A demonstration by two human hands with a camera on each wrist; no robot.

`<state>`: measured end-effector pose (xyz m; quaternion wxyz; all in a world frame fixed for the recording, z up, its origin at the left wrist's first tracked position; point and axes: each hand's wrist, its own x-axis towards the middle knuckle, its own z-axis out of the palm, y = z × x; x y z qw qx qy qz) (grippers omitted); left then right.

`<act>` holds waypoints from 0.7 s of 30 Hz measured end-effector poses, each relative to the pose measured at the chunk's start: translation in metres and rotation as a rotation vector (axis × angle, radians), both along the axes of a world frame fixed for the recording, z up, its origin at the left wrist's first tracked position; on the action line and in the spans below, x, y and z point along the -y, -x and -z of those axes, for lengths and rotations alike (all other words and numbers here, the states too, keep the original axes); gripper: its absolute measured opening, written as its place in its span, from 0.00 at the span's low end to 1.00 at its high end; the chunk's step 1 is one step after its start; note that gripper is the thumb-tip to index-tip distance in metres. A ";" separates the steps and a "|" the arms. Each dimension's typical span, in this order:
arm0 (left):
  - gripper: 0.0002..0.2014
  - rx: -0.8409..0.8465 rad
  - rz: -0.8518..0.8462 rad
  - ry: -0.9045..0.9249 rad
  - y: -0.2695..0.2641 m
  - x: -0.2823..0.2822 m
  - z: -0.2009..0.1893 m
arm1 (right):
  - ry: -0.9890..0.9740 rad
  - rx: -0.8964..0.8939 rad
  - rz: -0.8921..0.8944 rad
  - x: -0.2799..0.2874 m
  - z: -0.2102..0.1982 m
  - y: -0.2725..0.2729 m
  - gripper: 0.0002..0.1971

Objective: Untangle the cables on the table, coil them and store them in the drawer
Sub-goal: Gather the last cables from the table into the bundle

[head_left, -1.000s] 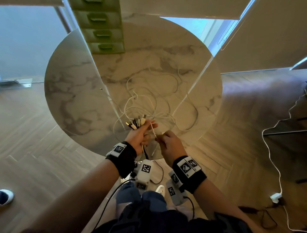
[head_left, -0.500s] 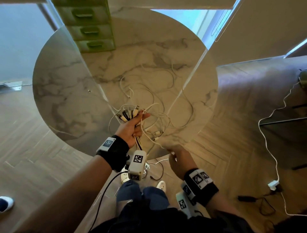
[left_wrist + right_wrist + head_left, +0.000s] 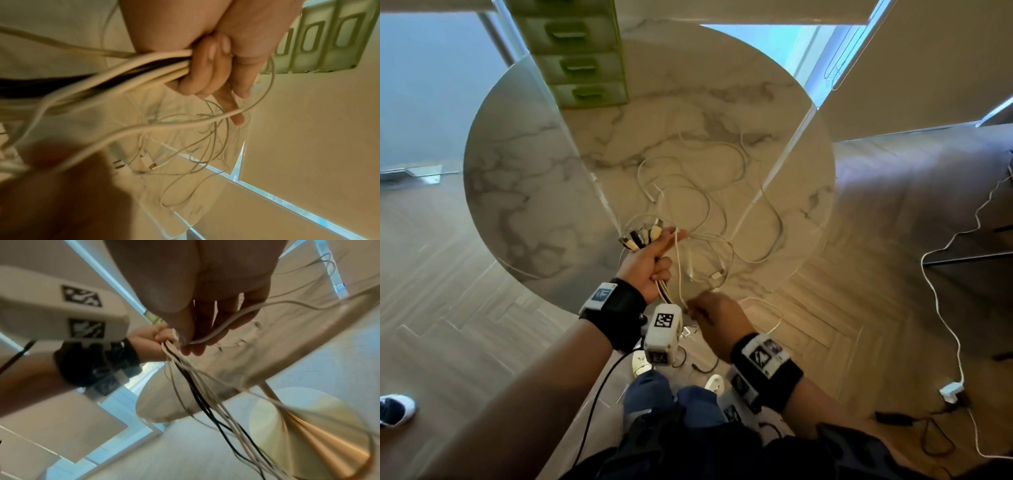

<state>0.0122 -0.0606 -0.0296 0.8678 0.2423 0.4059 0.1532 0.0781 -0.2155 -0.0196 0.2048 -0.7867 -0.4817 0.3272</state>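
My left hand (image 3: 654, 260) grips a bundle of white and black cables (image 3: 144, 65) at the table's near edge, plug ends (image 3: 642, 236) fanned out above the fist. The bundle's strands (image 3: 195, 386) hang down below the hand. One white cable (image 3: 678, 267) runs over the left forefinger down to my right hand (image 3: 714, 317), which pinches it (image 3: 207, 339) just below the table edge. More tangled white cables (image 3: 709, 205) lie looped on the round marble table (image 3: 524, 192). A green drawer unit (image 3: 578, 61) stands at the table's far side, its drawers closed.
A loose white plug (image 3: 717, 274) lies on the table near the left hand. A white cable with a charger (image 3: 950, 389) trails over the wooden floor on the right. A shoe (image 3: 393, 409) shows at the far left on the floor.
My right hand slid down the white cable from beside the left hand to below the table edge. The left hand kept its grip on the bundle.
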 end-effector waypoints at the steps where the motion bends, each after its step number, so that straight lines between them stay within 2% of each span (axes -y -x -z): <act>1: 0.07 0.005 -0.010 0.014 0.000 -0.004 0.000 | 0.045 -0.001 -0.030 0.013 0.007 0.005 0.14; 5: 0.07 0.015 -0.037 0.039 -0.003 -0.011 0.000 | 0.271 -0.057 -0.072 0.050 0.030 0.006 0.11; 10: 0.05 -0.009 -0.004 -0.007 -0.003 -0.003 0.000 | 0.334 -0.109 -0.046 0.067 0.037 0.000 0.09; 13: 0.06 -0.034 0.047 -0.088 0.002 0.009 -0.002 | 0.196 -0.111 0.064 0.055 0.022 -0.003 0.09; 15: 0.06 -0.041 0.073 -0.121 0.004 0.017 -0.003 | 0.067 -0.212 0.237 0.036 0.004 -0.005 0.13; 17: 0.05 -0.052 0.091 -0.160 0.006 0.024 -0.004 | 0.003 -0.317 0.338 0.011 -0.010 -0.007 0.16; 19: 0.04 -0.074 0.103 -0.207 0.007 0.028 -0.004 | -0.067 -0.455 0.374 -0.012 -0.019 -0.007 0.17; 21: 0.05 -0.104 0.100 -0.261 0.008 0.030 -0.004 | -0.130 -0.504 0.386 -0.026 -0.025 -0.006 0.15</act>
